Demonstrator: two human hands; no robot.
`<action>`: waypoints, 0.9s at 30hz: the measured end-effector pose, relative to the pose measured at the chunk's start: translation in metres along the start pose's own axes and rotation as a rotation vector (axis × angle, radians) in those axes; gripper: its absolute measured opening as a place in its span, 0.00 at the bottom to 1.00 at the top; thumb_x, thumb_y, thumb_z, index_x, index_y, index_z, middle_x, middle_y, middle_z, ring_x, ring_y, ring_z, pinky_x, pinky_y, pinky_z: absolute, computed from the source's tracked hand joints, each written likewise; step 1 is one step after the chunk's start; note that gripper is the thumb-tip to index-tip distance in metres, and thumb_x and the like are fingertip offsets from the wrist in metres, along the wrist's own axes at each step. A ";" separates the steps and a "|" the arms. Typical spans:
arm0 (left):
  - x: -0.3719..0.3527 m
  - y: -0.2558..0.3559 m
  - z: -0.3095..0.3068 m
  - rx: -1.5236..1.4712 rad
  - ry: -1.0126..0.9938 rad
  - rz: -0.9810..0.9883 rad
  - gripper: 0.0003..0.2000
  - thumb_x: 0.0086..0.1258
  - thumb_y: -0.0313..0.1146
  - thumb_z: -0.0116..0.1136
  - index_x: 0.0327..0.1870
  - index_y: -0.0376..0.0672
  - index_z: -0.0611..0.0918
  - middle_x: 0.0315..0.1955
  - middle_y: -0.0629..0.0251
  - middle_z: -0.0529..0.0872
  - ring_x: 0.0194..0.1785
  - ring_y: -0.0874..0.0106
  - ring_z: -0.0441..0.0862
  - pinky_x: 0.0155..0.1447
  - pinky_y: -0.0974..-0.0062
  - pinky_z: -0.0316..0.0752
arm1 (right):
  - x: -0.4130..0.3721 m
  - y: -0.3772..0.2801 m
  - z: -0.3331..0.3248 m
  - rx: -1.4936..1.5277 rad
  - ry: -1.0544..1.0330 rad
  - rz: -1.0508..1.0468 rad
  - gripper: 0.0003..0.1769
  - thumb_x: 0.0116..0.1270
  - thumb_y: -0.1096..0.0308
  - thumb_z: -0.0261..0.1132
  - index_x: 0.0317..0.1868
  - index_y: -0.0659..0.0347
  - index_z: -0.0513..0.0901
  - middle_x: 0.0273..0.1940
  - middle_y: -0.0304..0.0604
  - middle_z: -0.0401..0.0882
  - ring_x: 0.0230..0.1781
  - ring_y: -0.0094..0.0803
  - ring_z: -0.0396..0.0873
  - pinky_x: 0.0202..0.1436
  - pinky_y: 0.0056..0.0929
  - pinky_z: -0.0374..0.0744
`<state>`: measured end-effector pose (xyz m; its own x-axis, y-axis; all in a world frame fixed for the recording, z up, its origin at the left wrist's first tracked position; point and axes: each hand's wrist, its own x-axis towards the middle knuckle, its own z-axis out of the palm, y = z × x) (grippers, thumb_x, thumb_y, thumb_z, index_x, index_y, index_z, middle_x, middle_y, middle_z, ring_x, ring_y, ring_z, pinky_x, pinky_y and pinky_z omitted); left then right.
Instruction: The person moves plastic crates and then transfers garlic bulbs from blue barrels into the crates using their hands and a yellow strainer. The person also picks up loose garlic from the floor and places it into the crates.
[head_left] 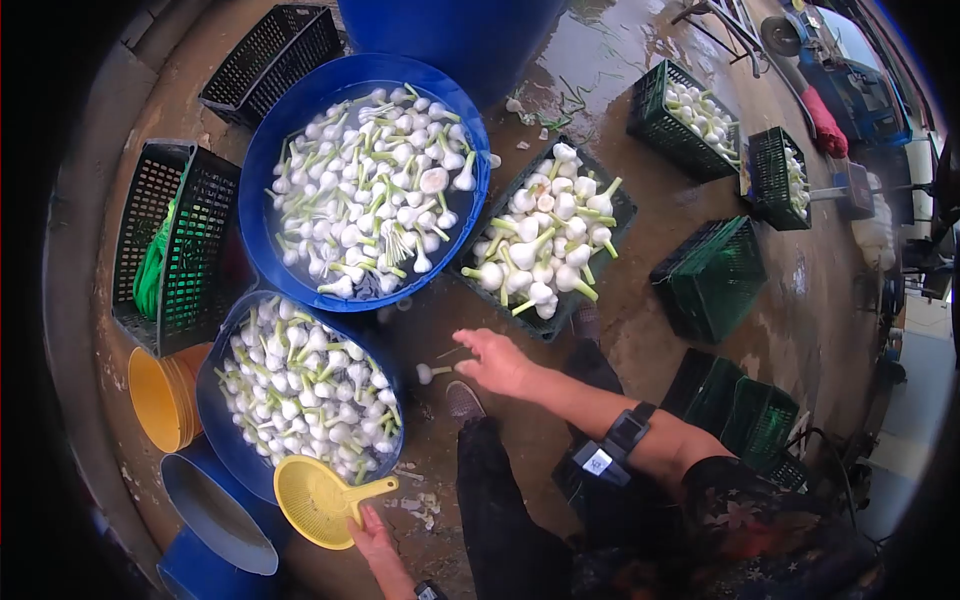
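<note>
My left hand (372, 540) grips the handle side of a yellow plastic strainer (308, 497), tilted at the edge of the smaller blue tub (215, 440). Whole garlic bulbs (300, 390) with cut green stems fill that tub. Reaching out over the wet floor, my right hand (492, 360) has its fingers apart and holds nothing. Just past its fingers a single garlic bulb (426, 374) lies on the floor. A larger round blue tub (482, 190) holds many garlic bulbs in water. Beside it stands a dark crate (622, 205) heaped with garlic.
More garlic crates (680, 120) stand at the upper right, near an empty green crate (710, 280). A black crate (190, 250) with a green bag is at left, above orange buckets (160, 400). Garlic scraps (425, 508) lie on the floor near my feet.
</note>
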<state>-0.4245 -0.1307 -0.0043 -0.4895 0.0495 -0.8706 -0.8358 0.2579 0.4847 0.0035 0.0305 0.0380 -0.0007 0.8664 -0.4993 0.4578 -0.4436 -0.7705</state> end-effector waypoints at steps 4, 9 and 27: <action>-0.006 -0.019 0.010 0.230 0.296 -0.108 0.28 0.68 0.44 0.51 0.64 0.40 0.59 0.61 0.56 0.65 0.60 0.54 0.70 0.58 0.54 0.71 | 0.113 0.115 -0.134 -0.615 0.436 0.063 0.16 0.57 0.69 0.61 0.46 0.63 0.76 0.45 0.56 0.74 0.46 0.50 0.75 0.49 0.41 0.75; -0.074 -0.114 0.046 0.743 -0.120 -0.041 0.26 0.67 0.43 0.54 0.62 0.43 0.62 0.53 0.58 0.71 0.49 0.53 0.76 0.48 0.56 0.75 | 0.217 0.199 -0.194 -0.865 0.080 0.234 0.18 0.59 0.71 0.56 0.51 0.60 0.73 0.45 0.56 0.77 0.43 0.45 0.80 0.46 0.39 0.78; -0.211 -0.262 0.373 1.357 -0.574 -0.079 0.22 0.68 0.35 0.53 0.60 0.36 0.65 0.51 0.51 0.75 0.39 0.61 0.82 0.44 0.66 0.78 | 0.207 0.211 -0.220 -0.412 -0.127 0.450 0.17 0.67 0.64 0.49 0.53 0.54 0.76 0.40 0.47 0.82 0.41 0.40 0.81 0.40 0.37 0.79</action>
<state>-0.0091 0.1509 0.0208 -0.0211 0.2757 -0.9610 0.1701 0.9482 0.2682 0.2955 0.1666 -0.1403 0.1783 0.5696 -0.8023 0.7430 -0.6126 -0.2698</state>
